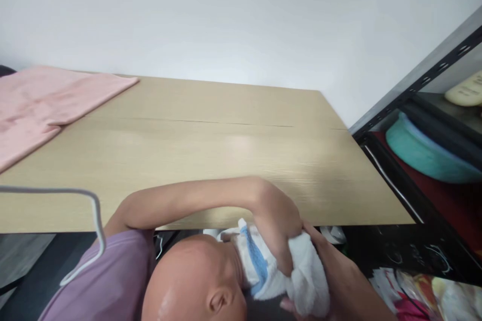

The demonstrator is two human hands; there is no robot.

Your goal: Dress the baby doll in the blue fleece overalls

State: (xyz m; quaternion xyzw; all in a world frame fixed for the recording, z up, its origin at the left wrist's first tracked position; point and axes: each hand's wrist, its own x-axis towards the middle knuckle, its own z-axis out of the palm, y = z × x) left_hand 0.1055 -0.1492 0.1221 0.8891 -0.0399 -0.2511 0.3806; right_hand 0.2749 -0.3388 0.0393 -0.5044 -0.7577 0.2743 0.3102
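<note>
A bald baby doll (188, 276) lies in front of my body at the bottom of the view, its head to the left and an ear showing. White towelling cloth (311, 271) with a blue band covers its body. My left hand (276, 230) reaches across from the left above the doll, its fingers bent down and closed on the cloth. From the right, my right hand (324, 251) wraps round the lower end of the covered doll, with fingertips showing underneath. The doll's limbs are mostly hidden by the cloth and hands.
A light wooden table (226, 155) stands ahead against a white wall, with a pink cloth (56, 105) on its left. Right of it, a black shelf holds a teal basin (429, 153) and a cream bottle (467, 91). A white cable (96, 210) hangs at left. Plastic packages (425, 293) lie lower right.
</note>
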